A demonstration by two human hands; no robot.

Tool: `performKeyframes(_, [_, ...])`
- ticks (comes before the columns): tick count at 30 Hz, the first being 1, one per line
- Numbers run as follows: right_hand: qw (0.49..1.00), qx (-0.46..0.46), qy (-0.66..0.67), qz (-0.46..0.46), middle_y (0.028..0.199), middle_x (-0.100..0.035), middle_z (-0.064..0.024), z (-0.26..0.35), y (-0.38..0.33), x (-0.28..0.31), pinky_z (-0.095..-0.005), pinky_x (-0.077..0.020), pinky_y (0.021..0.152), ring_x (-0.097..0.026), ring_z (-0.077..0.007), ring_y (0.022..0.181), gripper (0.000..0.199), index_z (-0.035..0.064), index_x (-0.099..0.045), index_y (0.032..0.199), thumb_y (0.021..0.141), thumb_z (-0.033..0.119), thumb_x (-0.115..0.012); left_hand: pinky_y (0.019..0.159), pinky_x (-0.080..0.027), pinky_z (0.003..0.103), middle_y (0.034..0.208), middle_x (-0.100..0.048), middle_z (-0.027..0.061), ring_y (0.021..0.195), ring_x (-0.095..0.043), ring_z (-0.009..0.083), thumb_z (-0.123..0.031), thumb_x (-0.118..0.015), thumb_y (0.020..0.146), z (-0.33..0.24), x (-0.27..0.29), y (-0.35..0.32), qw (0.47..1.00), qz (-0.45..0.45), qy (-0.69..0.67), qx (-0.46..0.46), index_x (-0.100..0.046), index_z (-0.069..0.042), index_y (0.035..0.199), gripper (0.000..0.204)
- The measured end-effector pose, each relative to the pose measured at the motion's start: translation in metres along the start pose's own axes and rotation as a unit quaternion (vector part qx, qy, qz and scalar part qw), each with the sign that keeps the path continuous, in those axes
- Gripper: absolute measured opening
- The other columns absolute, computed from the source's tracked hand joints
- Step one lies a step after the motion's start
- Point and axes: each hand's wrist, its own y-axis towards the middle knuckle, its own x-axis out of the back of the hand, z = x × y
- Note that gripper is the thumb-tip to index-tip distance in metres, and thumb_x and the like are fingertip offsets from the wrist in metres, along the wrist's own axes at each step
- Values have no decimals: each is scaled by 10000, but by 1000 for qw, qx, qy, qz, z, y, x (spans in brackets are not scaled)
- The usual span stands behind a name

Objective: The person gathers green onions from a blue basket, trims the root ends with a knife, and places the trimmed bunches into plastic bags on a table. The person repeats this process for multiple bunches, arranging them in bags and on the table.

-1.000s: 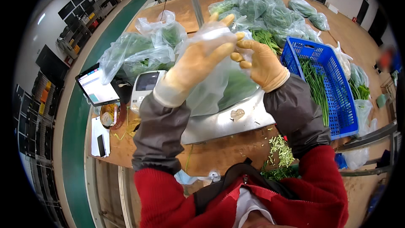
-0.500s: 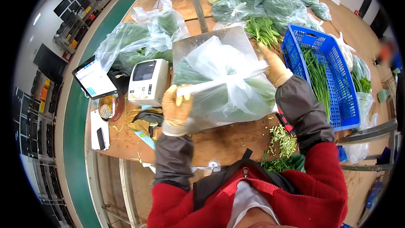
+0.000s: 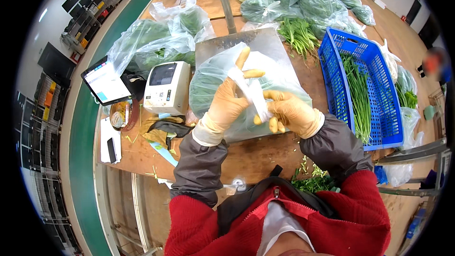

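Observation:
A clear plastic bag point(image 3: 204, 79) of green leafy vegetables lies on a metal plate point(image 3: 271, 41) in front of me. My left hand point(image 3: 225, 106), in a pale yellow glove, grips one twisted white end of the bag, with the index finger pointing up and away. Close by on the right, my gloved right hand point(image 3: 295, 114) pinches the other twisted end. The two ends cross between my hands, above the middle of the bag. Part of the bag is hidden beneath my hands.
Left of the plate stand a white boxy device point(image 3: 166, 87) and a tablet point(image 3: 106, 84). To the right, a blue crate point(image 3: 351, 42) holds long green stalks point(image 3: 356, 97). More filled bags point(image 3: 291, 0) and loose greens point(image 3: 298, 35) lie behind; a metal pole point(image 3: 224, 2) rises there.
Both hands have moved from the bag's sides to its middle. The bag's two ends, spread before, are now drawn up and crossed between my fingers.

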Motion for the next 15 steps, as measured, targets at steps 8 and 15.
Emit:
performKeyframes(8, [991, 6, -127, -50, 725, -635, -90, -1, -2, 1, -215, -361, 398, -513, -104, 449, 278, 29, -607, 1091, 837, 139, -571, 844, -406, 245, 1305, -482, 103, 912, -521, 59, -73, -722, 710, -20, -2, -4, 997, 66, -23, 13, -246, -123, 1441, 874])
performKeyframes(15, [896, 305, -270, -179, 778, -596, -13, -11, 17, -8, -228, -442, 631, -518, -65, 693, 175, 32, -645, 909, 741, 57, -691, 824, -415, 282, 1121, -567, 53, 908, -525, 141, -31, -676, 717, -5, -5, -7, 996, -23, 89, -2, -621, -54, 1071, 359])
